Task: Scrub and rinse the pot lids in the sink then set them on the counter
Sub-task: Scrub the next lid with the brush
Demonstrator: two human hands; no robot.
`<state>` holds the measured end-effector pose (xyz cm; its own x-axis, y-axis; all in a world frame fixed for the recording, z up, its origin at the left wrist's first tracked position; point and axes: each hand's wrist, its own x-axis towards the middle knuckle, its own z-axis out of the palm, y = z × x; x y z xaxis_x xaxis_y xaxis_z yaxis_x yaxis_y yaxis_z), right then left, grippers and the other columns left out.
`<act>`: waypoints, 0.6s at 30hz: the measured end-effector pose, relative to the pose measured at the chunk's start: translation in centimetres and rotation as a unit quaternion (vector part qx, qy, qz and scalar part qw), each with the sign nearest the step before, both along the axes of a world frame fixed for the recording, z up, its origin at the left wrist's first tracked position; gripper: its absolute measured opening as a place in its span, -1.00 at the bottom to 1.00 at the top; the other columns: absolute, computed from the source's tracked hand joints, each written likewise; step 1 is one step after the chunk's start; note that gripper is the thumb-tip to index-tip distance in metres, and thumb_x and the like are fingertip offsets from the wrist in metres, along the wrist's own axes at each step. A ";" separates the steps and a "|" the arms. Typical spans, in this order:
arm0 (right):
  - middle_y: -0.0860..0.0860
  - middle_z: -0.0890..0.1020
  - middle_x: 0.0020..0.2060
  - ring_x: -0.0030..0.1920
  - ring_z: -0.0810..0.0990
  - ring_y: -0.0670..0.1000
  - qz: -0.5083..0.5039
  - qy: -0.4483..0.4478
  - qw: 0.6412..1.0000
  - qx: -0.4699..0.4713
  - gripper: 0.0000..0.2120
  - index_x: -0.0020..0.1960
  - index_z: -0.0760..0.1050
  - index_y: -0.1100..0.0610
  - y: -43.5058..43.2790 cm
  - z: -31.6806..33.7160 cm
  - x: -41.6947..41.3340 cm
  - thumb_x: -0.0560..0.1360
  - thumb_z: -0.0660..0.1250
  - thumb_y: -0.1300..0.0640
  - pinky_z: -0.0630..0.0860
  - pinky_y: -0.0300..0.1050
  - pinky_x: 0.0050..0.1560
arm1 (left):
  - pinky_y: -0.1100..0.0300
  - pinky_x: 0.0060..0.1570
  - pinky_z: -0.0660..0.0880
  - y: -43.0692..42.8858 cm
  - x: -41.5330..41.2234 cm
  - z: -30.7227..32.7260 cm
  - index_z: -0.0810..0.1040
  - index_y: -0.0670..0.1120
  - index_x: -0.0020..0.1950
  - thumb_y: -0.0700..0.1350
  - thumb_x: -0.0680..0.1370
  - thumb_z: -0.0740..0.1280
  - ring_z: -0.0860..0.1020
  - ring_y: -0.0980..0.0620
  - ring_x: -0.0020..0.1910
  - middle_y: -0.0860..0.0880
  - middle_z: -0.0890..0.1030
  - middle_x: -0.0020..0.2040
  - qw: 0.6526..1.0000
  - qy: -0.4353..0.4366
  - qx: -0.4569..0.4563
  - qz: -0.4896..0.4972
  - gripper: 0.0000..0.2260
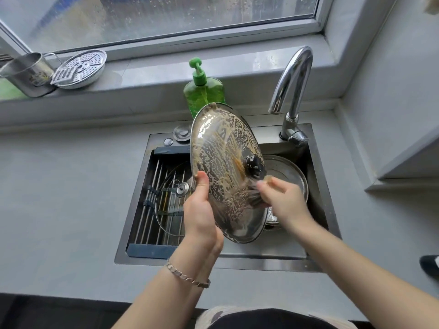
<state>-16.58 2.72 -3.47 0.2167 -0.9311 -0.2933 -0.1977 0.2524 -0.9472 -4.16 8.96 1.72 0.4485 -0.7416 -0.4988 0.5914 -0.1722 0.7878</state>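
One lid [223, 162] in left hand [199, 214]; scrubber [255, 200] in right hand [282, 200] blurred.

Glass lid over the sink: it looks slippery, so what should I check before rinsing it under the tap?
1. Left hand grips the lid by its rim: ok.
2. Suds cover the lid's face: ok.
3. Scrubber clear of the lid: not ok; right hand holds it against the lower face.
4. Tap running: not ok; no stream shows.
5. Room under the tap: cannot tell; a metal pot sits below.
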 end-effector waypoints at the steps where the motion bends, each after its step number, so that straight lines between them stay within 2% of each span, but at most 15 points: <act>1: -0.02 0.57 -0.32 -0.25 0.50 -0.05 0.037 -0.006 0.999 -0.025 -0.90 -0.18 0.57 0.08 1.0 0.8 0.5 0.48 0.36 0.07 0.41 -0.14 -0.22 | 0.00 -0.09 0.60 -0.1 0.0 -0.1 0.55 -0.14 0.14 0.13 0.58 0.13 0.65 -0.12 -0.01 -0.14 0.67 0.04 1.000 0.006 0.004 0.003 -0.60; 3: 0.00 0.52 -0.38 -0.31 0.47 -0.02 0.075 -0.007 0.996 -0.052 -0.88 -0.22 0.52 0.05 2.4 1.8 1.0 0.47 0.36 0.05 0.40 -0.10 -0.25 | -0.01 -0.13 0.60 -0.1 0.2 -0.1 0.56 -0.14 0.11 0.14 0.59 0.12 0.65 -0.13 -0.03 -0.17 0.66 0.05 0.999 0.032 0.020 0.009 -0.59; 6: -0.07 0.58 -0.33 -0.21 0.56 -0.01 0.034 0.056 0.997 -0.046 -0.87 -0.22 0.53 0.03 0.7 1.4 0.2 0.48 0.35 0.02 0.45 -0.10 -0.15 | -0.02 0.01 0.53 0.2 0.1 0.0 0.57 -0.11 0.04 0.12 0.60 0.10 0.62 -0.10 0.00 -0.14 0.66 0.05 0.999 0.043 0.017 0.009 -0.62; 8: -0.11 0.60 -0.31 -0.17 0.58 -0.02 0.024 0.088 0.995 -0.042 -0.86 -0.23 0.51 0.01 0.3 1.4 -0.3 0.48 0.33 0.00 0.44 -0.13 -0.13 | 0.02 -0.06 0.54 0.3 -0.3 -0.2 0.58 -0.11 0.00 0.12 0.61 0.10 0.65 -0.04 -0.10 -0.09 0.69 -0.06 0.999 0.047 0.008 0.015 -0.63; 10: -0.16 0.52 -0.41 -0.31 0.49 -0.13 0.070 0.083 0.991 -0.080 -0.87 -0.23 0.48 -0.02 1.4 2.5 0.8 0.48 0.33 -0.01 0.38 -0.22 -0.26 | 0.05 -0.18 0.59 0.1 -0.4 -0.4 0.58 -0.12 -0.02 0.13 0.60 0.11 0.67 -0.04 -0.20 -0.10 0.70 -0.14 0.998 0.056 0.015 0.025 -0.61; 12: -0.17 0.54 -0.40 -0.34 0.50 -0.14 0.135 0.101 0.973 -0.157 -0.87 -0.09 0.49 -0.04 3.3 4.1 2.6 0.45 0.32 -0.08 0.41 -0.18 -0.26 | 0.07 -0.28 0.62 -0.2 -0.3 -0.5 0.58 -0.15 -0.06 0.16 0.59 0.11 0.67 -0.07 -0.26 -0.14 0.68 -0.16 0.995 0.083 0.033 0.039 -0.57; 14: -0.08 0.61 -0.24 -0.18 0.57 0.01 0.186 0.136 0.947 -0.223 -0.67 0.12 0.45 -0.09 4.9 5.0 3.6 0.41 0.23 -0.18 0.48 -0.08 -0.15 | 0.12 -0.32 0.61 -0.3 0.1 -0.4 0.56 -0.14 -0.14 0.18 0.59 0.11 0.64 -0.03 -0.34 -0.11 0.63 -0.23 0.991 0.116 0.046 0.052 -0.57; 16: 0.01 0.59 -0.19 -0.15 0.57 0.10 0.211 0.185 0.914 -0.293 -0.55 0.24 0.38 -0.15 5.4 4.6 3.0 0.40 0.13 -0.25 0.49 -0.04 -0.16 | 0.05 -0.20 0.58 -0.2 0.6 0.0 0.55 -0.12 -0.11 0.18 0.59 0.10 0.60 -0.04 -0.27 -0.10 0.60 -0.19 0.989 0.130 0.051 0.057 -0.58; 18: -0.01 0.57 -0.25 -0.28 0.57 0.08 0.226 0.199 0.885 -0.354 -0.55 0.24 0.39 -0.15 5.8 3.8 1.5 0.40 0.11 -0.26 0.48 -0.07 -0.31 | -0.03 -0.13 0.54 0.2 0.9 0.0 0.55 -0.13 -0.04 0.18 0.60 0.09 0.57 -0.10 -0.16 -0.14 0.60 -0.09 0.988 0.125 0.070 0.054 -0.57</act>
<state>-15.12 8.55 0.30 0.6249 -0.7566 0.1924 -0.4808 -0.5671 -0.6687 -3.23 9.13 1.75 0.3703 -0.6126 -0.6982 0.7855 -0.1947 0.5875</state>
